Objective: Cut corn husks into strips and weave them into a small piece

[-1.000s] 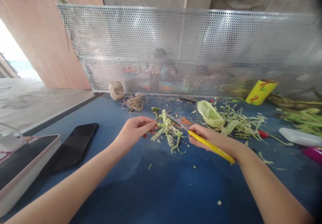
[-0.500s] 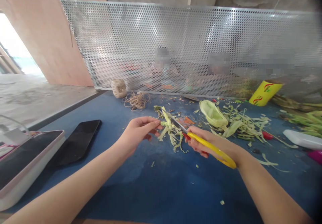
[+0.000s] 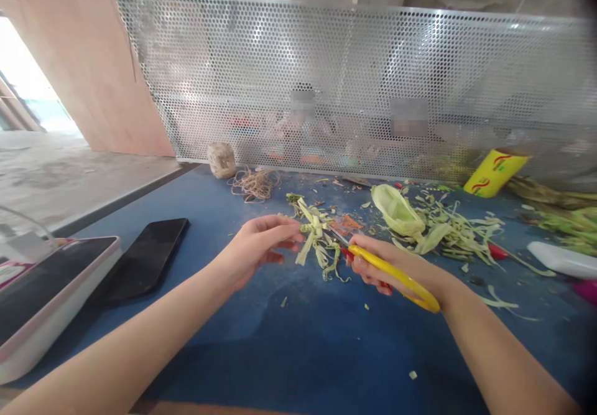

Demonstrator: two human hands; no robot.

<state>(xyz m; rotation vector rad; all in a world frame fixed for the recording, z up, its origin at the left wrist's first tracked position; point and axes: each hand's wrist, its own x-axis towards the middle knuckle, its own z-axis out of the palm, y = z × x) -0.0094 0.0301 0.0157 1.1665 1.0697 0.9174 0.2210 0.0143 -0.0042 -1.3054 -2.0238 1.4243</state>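
My right hand (image 3: 380, 259) is closed around a pair of scissors (image 3: 396, 275) with one yellow handle and some red showing under the fingers. Its blades point up and left, and their tips reach behind or into a pale green figure (image 3: 318, 225) made of knotted husk strips. Pinched at the figure's left side, my left hand (image 3: 268, 241) has thumb and fingertips on a short twisted green part of it. The figure's loose strips hang down toward the blue tabletop (image 3: 280, 353). Whether the blades touch a strip I cannot make out.
A black phone (image 3: 144, 259) and a white-edged device (image 3: 60, 290) lie at left. Twine (image 3: 255, 185) sits by a pale block (image 3: 221, 160). Husk shreds (image 3: 452, 234), a cupped husk (image 3: 396, 209) and a yellow roll (image 3: 497, 172) are at right. Behind a perforated metal screen (image 3: 345, 60), people sit.
The scissor blades have dropped from across the figure's top to its right side, and look more closed. My left hand stays at the figure's left side.
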